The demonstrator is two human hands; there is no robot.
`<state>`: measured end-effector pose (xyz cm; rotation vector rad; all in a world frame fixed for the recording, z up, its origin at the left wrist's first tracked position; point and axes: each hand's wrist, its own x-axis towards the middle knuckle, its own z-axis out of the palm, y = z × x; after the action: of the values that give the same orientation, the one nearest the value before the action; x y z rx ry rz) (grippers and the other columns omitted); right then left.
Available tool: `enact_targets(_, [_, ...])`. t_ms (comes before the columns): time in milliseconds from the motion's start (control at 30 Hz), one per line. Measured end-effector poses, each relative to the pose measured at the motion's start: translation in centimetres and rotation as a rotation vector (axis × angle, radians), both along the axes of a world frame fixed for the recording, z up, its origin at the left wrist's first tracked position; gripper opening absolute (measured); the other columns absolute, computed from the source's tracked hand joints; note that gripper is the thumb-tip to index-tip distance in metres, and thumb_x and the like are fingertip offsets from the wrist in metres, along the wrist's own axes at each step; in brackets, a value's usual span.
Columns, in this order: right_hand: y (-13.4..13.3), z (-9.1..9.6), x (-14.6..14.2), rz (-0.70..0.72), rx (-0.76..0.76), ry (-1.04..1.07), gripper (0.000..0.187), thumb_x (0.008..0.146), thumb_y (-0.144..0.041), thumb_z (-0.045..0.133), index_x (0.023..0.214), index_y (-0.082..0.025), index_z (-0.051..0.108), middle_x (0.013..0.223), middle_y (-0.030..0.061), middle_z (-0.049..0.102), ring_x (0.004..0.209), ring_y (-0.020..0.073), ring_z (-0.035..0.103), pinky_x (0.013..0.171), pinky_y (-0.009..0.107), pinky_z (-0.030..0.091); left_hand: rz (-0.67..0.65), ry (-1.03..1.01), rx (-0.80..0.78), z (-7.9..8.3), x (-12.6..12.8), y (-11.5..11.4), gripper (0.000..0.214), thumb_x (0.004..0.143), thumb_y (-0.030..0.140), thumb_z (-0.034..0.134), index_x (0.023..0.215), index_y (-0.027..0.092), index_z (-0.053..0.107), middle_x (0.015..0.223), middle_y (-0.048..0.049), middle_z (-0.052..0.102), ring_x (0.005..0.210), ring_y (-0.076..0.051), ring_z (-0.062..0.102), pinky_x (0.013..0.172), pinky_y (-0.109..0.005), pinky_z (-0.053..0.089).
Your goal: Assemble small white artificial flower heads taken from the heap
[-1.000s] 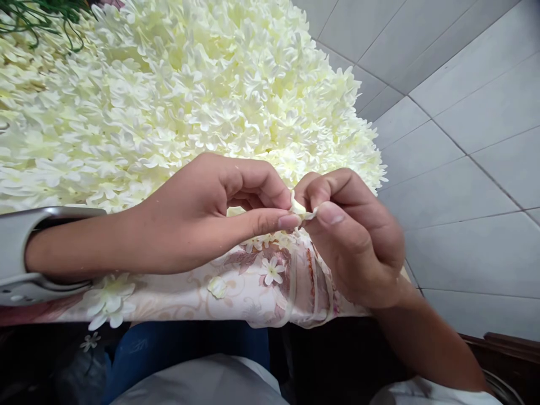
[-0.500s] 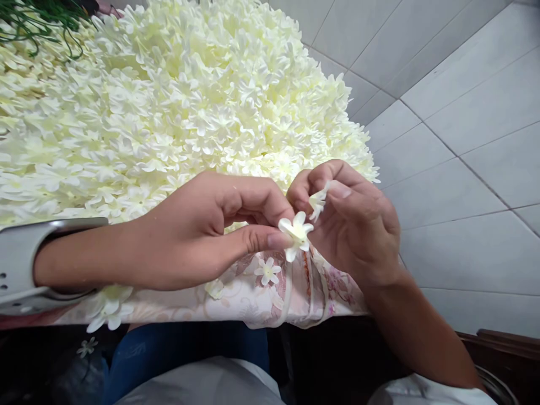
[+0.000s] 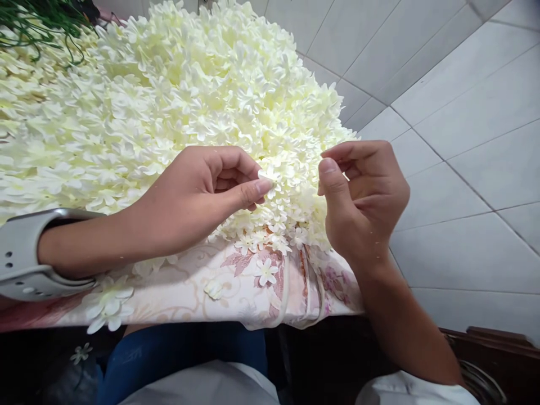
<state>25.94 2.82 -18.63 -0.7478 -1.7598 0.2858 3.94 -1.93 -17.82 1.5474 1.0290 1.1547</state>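
Observation:
My left hand (image 3: 198, 197) is closed in a pinch, thumb against forefinger, at the near side of a big heap of white artificial flowers (image 3: 202, 95). Between those fingertips shows a small white flower (image 3: 264, 177), mostly covered by the thumb. To its right and apart from it, my right hand (image 3: 365, 197) is raised with thumb tip and forefinger tip together. Whatever they may pinch is too small or hidden to make out. Below the hands, a single loose white flower (image 3: 266, 272) lies on the patterned tablecloth (image 3: 177, 298).
Green stems (image 3: 37, 28) lie in a tangle at the far left. More flowers (image 3: 109, 304) lie at the table's front edge, and one (image 3: 81, 353) is lower down by my legs. A tiled wall (image 3: 472, 152) rises on the right.
My hands have moved apart and up, the left a little left, the right slightly right. The flower seen in my right hand's fingers no longer shows there.

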Motion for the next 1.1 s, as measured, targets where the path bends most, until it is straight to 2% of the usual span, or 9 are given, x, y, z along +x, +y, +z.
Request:
enact_targets(67, [-0.4,0.1,-0.2,0.014,0.087,-0.016,0.010,0.096,-0.015,0.069,0.094,-0.025,0.070,0.085,-0.0011,0.064,0.070,0.0108,0.057,0.060,0.027,0.048,0.002,0.015,0.000,-0.1,0.0,0.0,0.021,0.086,0.036,0.084,0.086,0.017,0.076,0.077,-0.0007,0.076,0.072,-0.012,0.071,0.065,-0.018,0.056])
enact_targets(133, [-0.8,0.0,-0.3,0.085,0.186,-0.074,0.013,0.094,-0.013,0.069,0.098,-0.025,0.071,0.084,-0.0008,0.066,0.072,0.0123,0.059,0.061,0.029,0.048,0.001,0.030,0.012,-0.2,0.0,0.0,0.021,0.086,0.036,0.084,0.087,0.017,0.076,0.077,-0.0010,0.077,0.072,-0.012,0.071,0.063,-0.018,0.055])
enact_targets(200, [-1.3,-0.2,-0.4,0.176,0.213,-0.157,0.018,0.091,-0.012,0.073,0.103,-0.025,0.071,0.087,0.0005,0.069,0.077,0.0147,0.061,0.062,0.031,0.049,-0.001,0.029,0.032,-0.3,-0.1,-0.1,0.020,0.086,0.036,0.084,0.085,0.018,0.076,0.076,-0.0009,0.076,0.070,-0.011,0.070,0.060,-0.017,0.054])
enact_targets(333, [-2.1,-0.6,-0.5,0.328,0.089,-0.191,0.031,0.086,-0.008,0.079,0.110,-0.025,0.071,0.091,0.0005,0.073,0.081,0.0159,0.067,0.066,0.033,0.056,-0.070,-0.073,0.024,-0.3,0.0,-0.1,0.016,0.081,0.027,0.088,0.082,0.019,0.075,0.075,0.0022,0.075,0.070,-0.009,0.068,0.062,-0.016,0.055])
enact_targets(433, [-2.6,-0.7,-0.6,0.346,-0.023,-0.096,0.035,0.083,-0.006,0.082,0.110,-0.025,0.072,0.091,-0.0014,0.074,0.079,0.0132,0.070,0.070,0.029,0.061,-0.140,-0.165,-0.009,0.0,-0.1,-0.1,0.018,0.075,0.016,0.091,0.078,0.018,0.073,0.075,0.0057,0.074,0.070,-0.006,0.068,0.066,-0.013,0.056])
enact_targets(600, [-3.4,-0.1,-1.0,0.410,-0.123,0.009,0.033,0.076,-0.006,0.089,0.103,-0.020,0.076,0.088,0.0002,0.077,0.073,0.0114,0.074,0.067,0.022,0.065,-0.225,-0.171,-0.005,0.5,-0.1,-0.1,0.020,0.071,0.013,0.092,0.072,0.018,0.073,0.068,0.0067,0.073,0.063,-0.006,0.065,0.058,-0.016,0.053])
enact_targets(733, [-3.6,0.3,-1.2,0.508,-0.179,0.017,0.038,0.072,-0.007,0.093,0.104,-0.020,0.077,0.087,0.0002,0.078,0.071,0.0122,0.075,0.065,0.022,0.067,-0.219,-0.197,-0.068,0.6,-0.1,-0.4,0.023,0.068,0.009,0.093,0.067,0.020,0.073,0.065,0.0078,0.074,0.057,-0.006,0.065,0.053,-0.014,0.052])
enact_targets(1000, [-3.8,0.6,-1.3,0.536,-0.237,0.013,0.033,0.071,-0.016,0.096,0.097,-0.019,0.076,0.080,0.0004,0.076,0.064,0.0119,0.071,0.061,0.023,0.066,-0.222,-0.101,-0.090,0.4,-0.2,-0.6,0.017,0.073,0.023,0.093,0.070,0.023,0.077,0.053,0.0051,0.070,0.046,-0.010,0.063,0.046,-0.017,0.052])
enact_targets(1100, [-3.9,0.6,-1.4,0.547,-0.229,0.056,0.036,0.069,-0.017,0.097,0.097,-0.018,0.075,0.079,0.0002,0.075,0.063,0.0109,0.070,0.061,0.022,0.066,-0.211,-0.065,-0.034,0.5,-0.3,-0.6,0.013,0.076,0.026,0.091,0.073,0.024,0.079,0.054,0.0044,0.070,0.047,-0.010,0.062,0.048,-0.019,0.052])
